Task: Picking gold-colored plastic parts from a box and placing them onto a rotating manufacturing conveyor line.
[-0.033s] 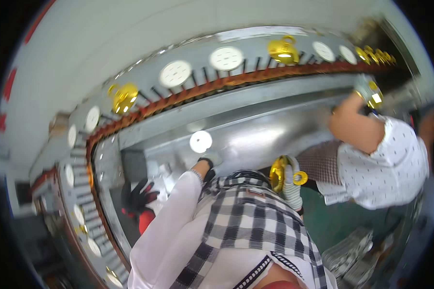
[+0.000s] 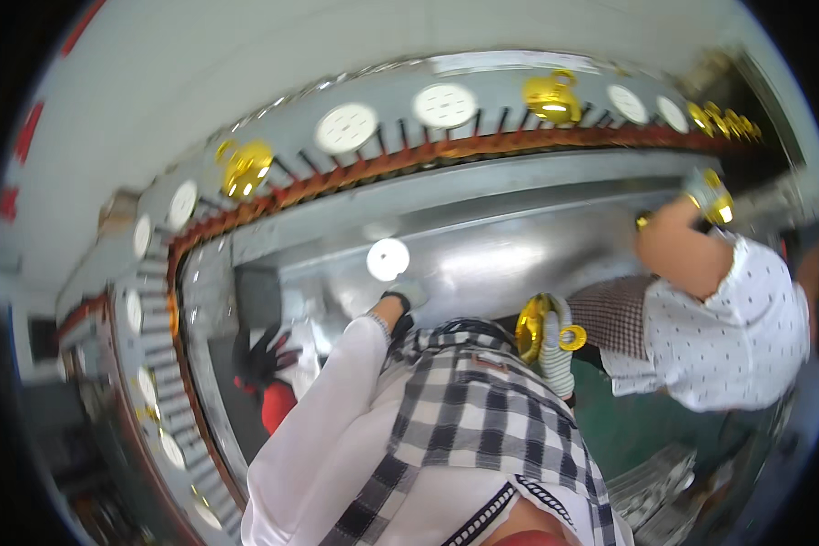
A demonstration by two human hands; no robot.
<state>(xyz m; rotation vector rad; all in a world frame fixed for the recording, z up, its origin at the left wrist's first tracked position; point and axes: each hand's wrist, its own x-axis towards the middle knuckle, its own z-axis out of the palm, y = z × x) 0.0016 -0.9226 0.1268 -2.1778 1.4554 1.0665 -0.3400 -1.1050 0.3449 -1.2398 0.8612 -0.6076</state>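
My left hand (image 2: pixel 408 292), in a pale glove, reaches over the metal trough. Its fingertips are beside the lower edge of a round white disc (image 2: pixel 389 259) with a small dark spot at its middle. Blur and size hide whether those fingers touch or grip the disc. At the right edge of my checked apron, my right hand (image 2: pixel 555 359), in a striped white glove, is closed around a shiny gold round piece (image 2: pixel 530 328) with a ring on it. Most of my right forearm is hidden behind my body.
A curved conveyor (image 2: pixel 364 170) carries white slotted discs (image 2: pixel 348 127) and gold ringed pieces (image 2: pixel 247 170). On the right, a co-worker's gloved hand (image 2: pixel 708 193) holds another gold piece. At left, another person's dark glove (image 2: pixel 266 357) is spread beside white material. Metallic pieces (image 2: pixel 660 482) lie at lower right.
The whole view has shifted slightly right. My left hand stays beside the white disc, and my right hand still holds the gold piece.
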